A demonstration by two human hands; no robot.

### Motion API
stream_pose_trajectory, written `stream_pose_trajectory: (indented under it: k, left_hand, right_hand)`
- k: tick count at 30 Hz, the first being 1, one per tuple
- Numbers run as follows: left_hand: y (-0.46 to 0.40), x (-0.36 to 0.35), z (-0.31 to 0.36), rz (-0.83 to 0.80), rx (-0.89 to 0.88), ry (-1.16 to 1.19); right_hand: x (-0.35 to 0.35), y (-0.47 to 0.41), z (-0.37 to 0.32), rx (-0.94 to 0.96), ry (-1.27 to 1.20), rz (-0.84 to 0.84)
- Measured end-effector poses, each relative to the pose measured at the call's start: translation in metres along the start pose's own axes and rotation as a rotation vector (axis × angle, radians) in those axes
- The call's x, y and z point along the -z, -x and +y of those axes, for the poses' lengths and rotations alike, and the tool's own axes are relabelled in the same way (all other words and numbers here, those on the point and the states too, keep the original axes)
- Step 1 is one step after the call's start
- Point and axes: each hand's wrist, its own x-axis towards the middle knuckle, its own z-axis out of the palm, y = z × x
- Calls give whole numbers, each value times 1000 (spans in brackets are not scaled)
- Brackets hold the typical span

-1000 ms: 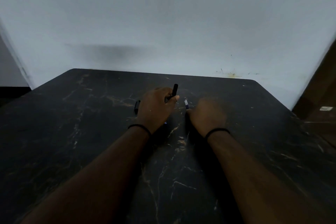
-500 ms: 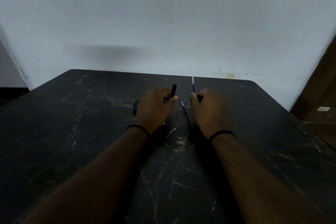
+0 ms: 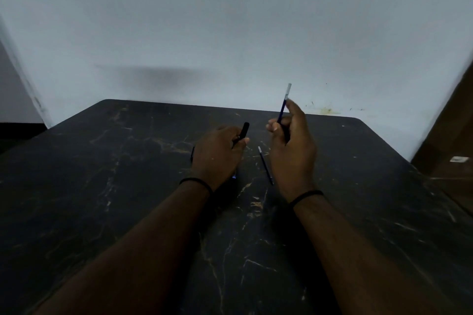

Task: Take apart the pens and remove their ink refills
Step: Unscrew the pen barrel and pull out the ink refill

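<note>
- Dim room, pale bluish wall [image 3: 230,33] behind a black marble-look table [image 3: 102,199] with tan veins running all over it.
- Left hand [image 3: 217,153] sat low near the middle of the table, fingers curled round a black pen barrel [image 3: 244,130] whose far end poked out toward 1 o'clock past the thumb.
- Something dark [image 3: 192,153] stuck out from behind that hand at its 9 o'clock side, too murky to say what it was.
- A tiny blue bit [image 3: 234,177] showed just under the left wrist at 5 o'clock. Couldn't tell what that belonged to either.
- Right hand [image 3: 291,151] was raised off the table, thumb and fingers pinching a blue ink refill [image 3: 283,107]. It stood nearly upright, leaning slightly toward 1 o'clock, and its pale end crossed in front of the wall.
- A second refill [image 3: 265,165] lay flat on the table between the two hands, running from 11 to 5 o'clock, close beside the right hand but apart from the left.
- Both wrists had a thin black band, the left one [image 3: 195,183] and the right one [image 3: 305,195].
- Over at 3 o'clock a brown surface [image 3: 450,135] ran along the edge of the shot with a small white tag [image 3: 457,159] on it.
- No containers were anywhere in view, so the parts were just loose on the table or held in hands.
</note>
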Motion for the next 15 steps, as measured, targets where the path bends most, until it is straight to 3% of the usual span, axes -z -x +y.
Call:
stream_pose_trajectory:
  k: [5, 15]
  left_hand:
    - [-1, 2, 0, 7, 5, -23]
    - [-1, 4, -3, 56, 2, 1]
  right_hand:
    - [2, 1, -2, 22, -168, 5]
    - [-4, 7, -1, 13, -69, -66]
